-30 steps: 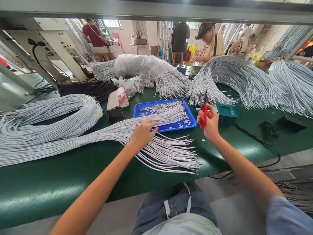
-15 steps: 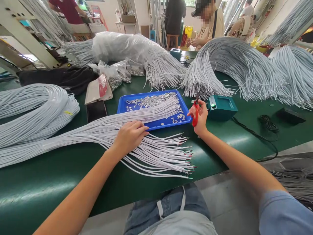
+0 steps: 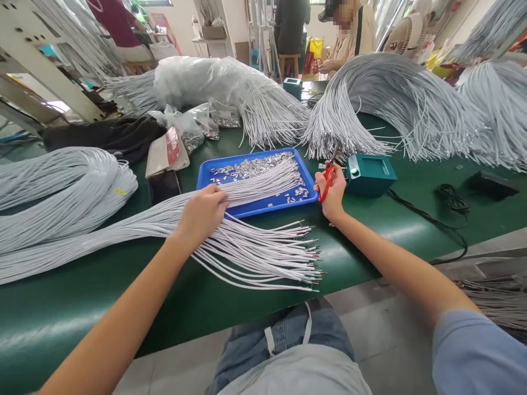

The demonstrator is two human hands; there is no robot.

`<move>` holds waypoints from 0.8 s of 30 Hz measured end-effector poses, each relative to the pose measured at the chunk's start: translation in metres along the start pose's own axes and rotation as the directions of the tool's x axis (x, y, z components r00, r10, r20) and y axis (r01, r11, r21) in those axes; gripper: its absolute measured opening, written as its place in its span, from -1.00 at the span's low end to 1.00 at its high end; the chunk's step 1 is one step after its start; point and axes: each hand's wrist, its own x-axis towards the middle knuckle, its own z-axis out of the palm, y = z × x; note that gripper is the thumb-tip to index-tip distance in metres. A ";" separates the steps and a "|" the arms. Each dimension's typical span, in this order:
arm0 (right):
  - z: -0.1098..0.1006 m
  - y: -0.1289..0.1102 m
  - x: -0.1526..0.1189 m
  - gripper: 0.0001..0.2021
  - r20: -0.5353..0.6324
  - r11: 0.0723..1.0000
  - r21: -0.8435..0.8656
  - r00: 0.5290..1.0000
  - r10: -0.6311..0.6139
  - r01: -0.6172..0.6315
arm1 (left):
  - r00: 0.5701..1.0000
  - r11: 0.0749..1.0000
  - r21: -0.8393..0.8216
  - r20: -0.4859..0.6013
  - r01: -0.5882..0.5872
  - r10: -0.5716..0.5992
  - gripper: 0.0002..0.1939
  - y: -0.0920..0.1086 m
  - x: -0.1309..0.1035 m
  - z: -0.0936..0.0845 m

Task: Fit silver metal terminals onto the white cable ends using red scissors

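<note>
Far-left part of table (image 3: pixel 102 307): crumpled black cloth (image 3: pixel 102 134). Worn booklet (image 3: pixel 167 151) next to it, flat dark item (image 3: pixel 164 187) on booklet's near side. Right part: coiled black cord (image 3: pixel 452 198) near black box (image 3: pixel 493 185). Past far edge: fan (image 3: pixel 405 37), person in dark cap (image 3: pixel 364 33).

the table (image 3: pixel 82 312) is green and a little shiny. on it lie a blue tray (image 3: pixel 257 208), a loose bundle of white cables (image 3: pixel 135 222) that reaches over the tray, and a coiled bundle (image 3: pixel 78 178) at the left. a black cloth (image 3: pixel 107 137), a teal box (image 3: pixel 370 176) and a black cord (image 3: pixel 452 198) also rest directly on this surface.
</note>
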 end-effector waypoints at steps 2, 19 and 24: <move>0.000 0.000 -0.001 -0.61 -0.008 1.000 0.025 1.000 0.004 -0.004 | 0.998 0.996 0.094 0.067 0.002 -0.008 -0.72 -0.001 0.007 -0.007; -0.007 -0.005 -0.009 -0.69 0.027 0.998 0.050 0.999 0.031 -0.032 | 0.986 0.936 -0.317 -0.110 -0.154 0.125 -0.67 0.018 -0.008 0.001; -0.002 -0.007 -0.008 -0.67 0.040 0.996 0.087 0.999 0.031 -0.034 | 0.857 0.587 -0.666 -0.161 -0.461 0.490 -0.63 0.072 -0.032 -0.011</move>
